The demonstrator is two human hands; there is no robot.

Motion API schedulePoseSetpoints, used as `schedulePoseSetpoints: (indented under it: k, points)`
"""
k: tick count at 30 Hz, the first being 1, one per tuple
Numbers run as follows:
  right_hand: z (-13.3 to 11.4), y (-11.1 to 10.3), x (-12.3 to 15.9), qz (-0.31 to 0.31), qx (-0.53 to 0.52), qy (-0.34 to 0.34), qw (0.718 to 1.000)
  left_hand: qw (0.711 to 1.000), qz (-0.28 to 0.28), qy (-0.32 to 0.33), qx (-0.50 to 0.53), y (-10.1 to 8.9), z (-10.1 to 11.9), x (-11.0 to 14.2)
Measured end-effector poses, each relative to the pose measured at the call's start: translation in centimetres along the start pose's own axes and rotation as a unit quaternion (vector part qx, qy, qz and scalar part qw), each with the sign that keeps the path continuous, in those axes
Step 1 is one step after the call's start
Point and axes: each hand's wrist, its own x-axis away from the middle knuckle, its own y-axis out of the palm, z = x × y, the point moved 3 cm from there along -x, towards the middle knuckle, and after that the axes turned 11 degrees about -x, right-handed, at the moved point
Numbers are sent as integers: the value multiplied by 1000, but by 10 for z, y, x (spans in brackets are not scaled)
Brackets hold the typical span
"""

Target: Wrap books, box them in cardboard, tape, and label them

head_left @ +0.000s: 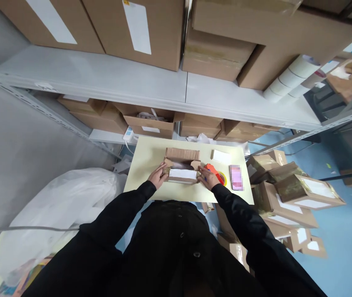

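Note:
A small cardboard box [183,180] sits on the pale table in front of me, its lid flap standing up at the back and its top open. A white label covers much of its front side. My left hand [158,176] grips the left end, fingers at the corner. On the opposite end, my right hand [208,179] has its fingertips against the right side and flap. Right beside that hand lies an orange tape dispenser [213,170] with a roll of clear yellowish tape [223,178]. What lies inside the box is hard to make out.
A phone [236,177] and a white pad or small box [221,156] rest on the table [145,150]. Shelving [116,78] with cartons stands beyond. Taped parcels [290,202] pile up at right; a white plastic bag [67,206] bulges at left.

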Motion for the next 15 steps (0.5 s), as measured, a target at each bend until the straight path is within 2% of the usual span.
schedulePoseSetpoints:
  k: [3, 5, 8, 11, 13, 15]
  points:
    - [4, 6, -10, 84, -40, 68, 993, 993, 79, -90, 18, 4, -2, 2]
    - [9, 5, -22, 110, -61, 93, 988, 990, 65, -124, 16, 9, -2, 0]
    - [14, -2, -48, 81, -108, 69, 989, 987, 8, -158, 16, 17, -4, -3]
    - [11, -11, -70, 63, -171, 49, 982, 987, -4, -161, 11, 21, -6, -1]
    - [5, -15, -74, 70, -150, 28, 986, 988, -3, -157, 12, 23, -7, 1]
    - [-4, -14, -67, 59, -75, -10, 995, 988, 0, -155, 17, 24, -8, 3]
